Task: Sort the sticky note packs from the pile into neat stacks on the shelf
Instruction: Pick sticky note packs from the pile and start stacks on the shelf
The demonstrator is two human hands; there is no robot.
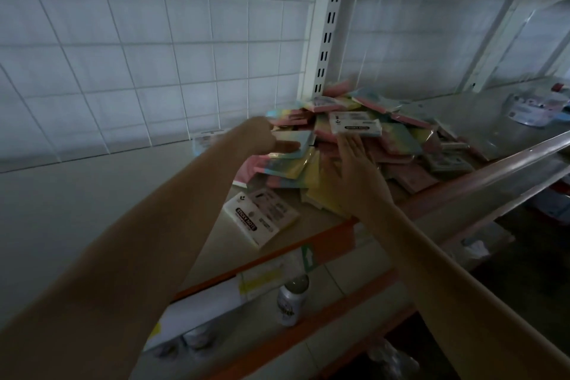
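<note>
A jumbled pile of sticky note packs [398, 136], pink, yellow, blue and white, covers the middle of the shelf [92, 194]. My left hand [262, 137] is at the pile's left side, its thumb and fingers closed on a pastel blue and yellow pack [297, 142]. My right hand [354, 163] lies flat, fingers spread, on packs at the front of the pile, just below a white labelled pack [354, 126]. One pale yellow pack [262, 217] lies alone near the shelf's front edge. Another pack [205, 137] sits by the back wall, left of my left hand.
A white wire grid [154, 55] backs the shelf and a slotted upright post [327, 40] stands behind the pile. An orange-trimmed front rail [478, 170] edges the shelf. A can [291, 299] and boxes sit on the shelf below. Other packets [536, 108] lie far right.
</note>
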